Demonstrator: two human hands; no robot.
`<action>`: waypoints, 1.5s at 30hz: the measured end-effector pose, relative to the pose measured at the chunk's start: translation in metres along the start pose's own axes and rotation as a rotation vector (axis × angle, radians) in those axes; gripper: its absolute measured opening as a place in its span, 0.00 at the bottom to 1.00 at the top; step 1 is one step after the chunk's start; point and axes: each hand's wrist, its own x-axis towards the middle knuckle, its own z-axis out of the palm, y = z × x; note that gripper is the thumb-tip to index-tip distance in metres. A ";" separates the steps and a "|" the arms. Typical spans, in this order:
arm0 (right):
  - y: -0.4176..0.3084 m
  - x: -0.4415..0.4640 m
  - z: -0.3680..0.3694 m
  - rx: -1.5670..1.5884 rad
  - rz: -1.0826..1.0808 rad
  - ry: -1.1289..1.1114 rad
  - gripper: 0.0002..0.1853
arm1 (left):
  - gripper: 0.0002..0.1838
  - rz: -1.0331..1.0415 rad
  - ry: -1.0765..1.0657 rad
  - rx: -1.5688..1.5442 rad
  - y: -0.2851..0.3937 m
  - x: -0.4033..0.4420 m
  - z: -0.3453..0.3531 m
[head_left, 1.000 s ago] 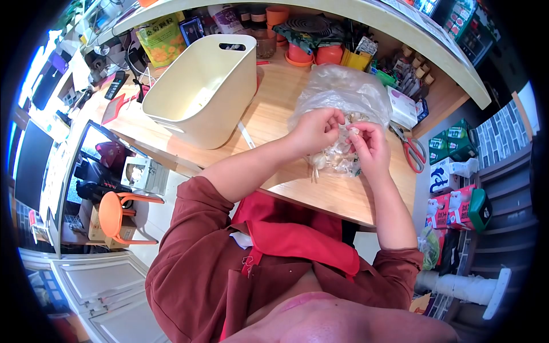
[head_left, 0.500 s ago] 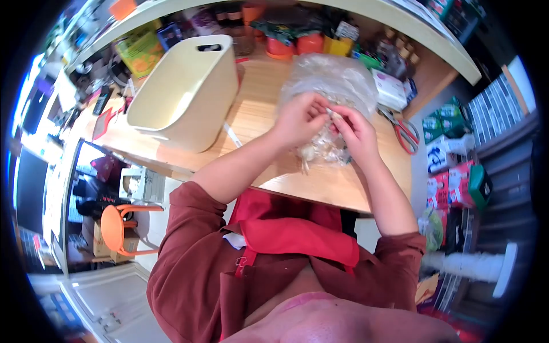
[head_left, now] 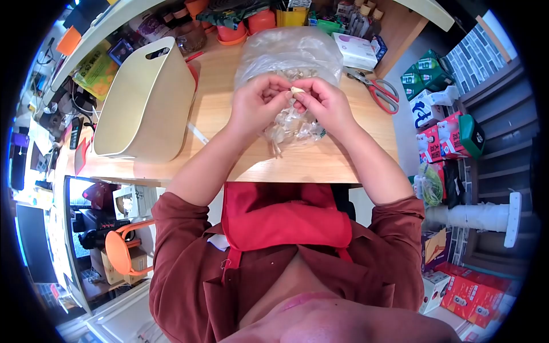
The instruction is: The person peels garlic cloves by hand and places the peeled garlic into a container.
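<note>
Both hands meet over a clear plastic bag (head_left: 286, 48) on the wooden table. Between their fingertips is a small pale piece that looks like a garlic clove (head_left: 297, 90). My left hand (head_left: 258, 107) pinches it from the left, fingers curled. Thumb and fingers of my right hand (head_left: 325, 104) close on its other side. Below and behind the hands, papery whitish skins and bits of garlic (head_left: 291, 127) lie on and in the bag. The hands partly hide this heap.
A tall cream bin (head_left: 151, 108) stands on the table (head_left: 223, 63) at left. Red-handled scissors (head_left: 380, 94) lie at right, near a white box (head_left: 354, 51). Jars and packets line the back under a shelf. An orange chair (head_left: 119, 251) is at lower left.
The view has swung, so the table and its items appear further left and more level. Both hands stay together over the bag, and the pale clove now shows more plainly between the fingertips.
</note>
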 end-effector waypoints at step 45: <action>-0.006 0.002 -0.010 0.324 0.155 -0.071 0.09 | 0.13 -0.063 -0.178 -0.298 0.000 0.006 -0.006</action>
